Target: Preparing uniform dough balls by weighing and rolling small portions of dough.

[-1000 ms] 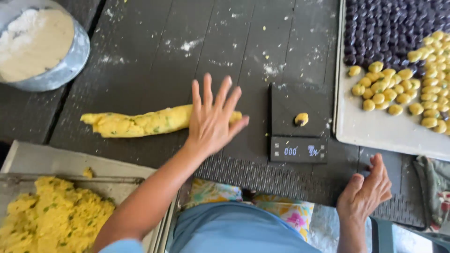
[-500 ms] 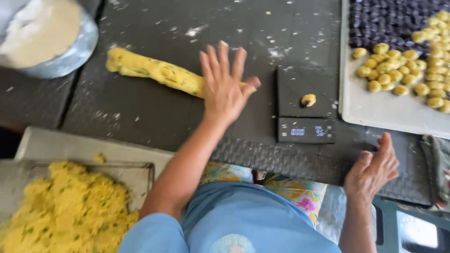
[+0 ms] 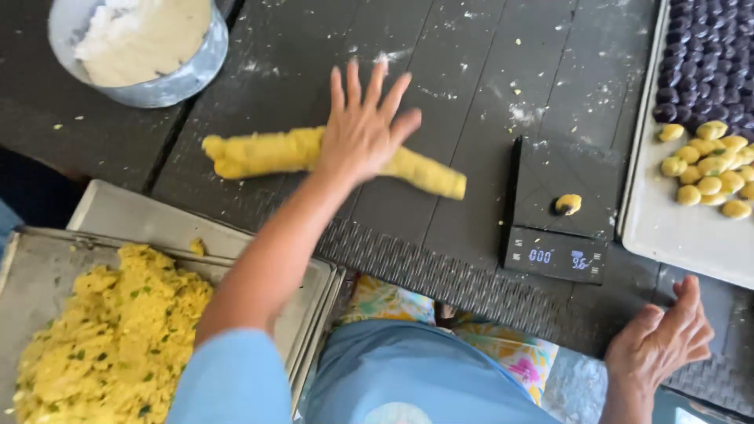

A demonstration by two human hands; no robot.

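A long yellow dough log (image 3: pixel 259 153) lies on the dark slatted table. My left hand (image 3: pixel 363 129) presses flat on its middle, fingers spread, with the log sticking out on both sides. Down at the table's near edge, my right hand (image 3: pixel 660 341) rests with loose fingers and holds nothing. A black digital scale (image 3: pixel 550 177) stands between the hands, and one small yellow dough ball (image 3: pixel 568 204) sits on it.
A white tray (image 3: pixel 667 235) at the right carries several yellow balls (image 3: pixel 711 169) and rows of dark purple balls (image 3: pixel 707 55). A metal bowl (image 3: pixel 181 82) of white flour stands at the far left. A metal tray (image 3: pixel 118 216) of crumbly yellow mixture (image 3: pixel 110 330) sits at the near left.
My left hand has gone from the log's right end to its middle, rolling it back and forth. The log looks longer. My right hand has stayed at the table edge.
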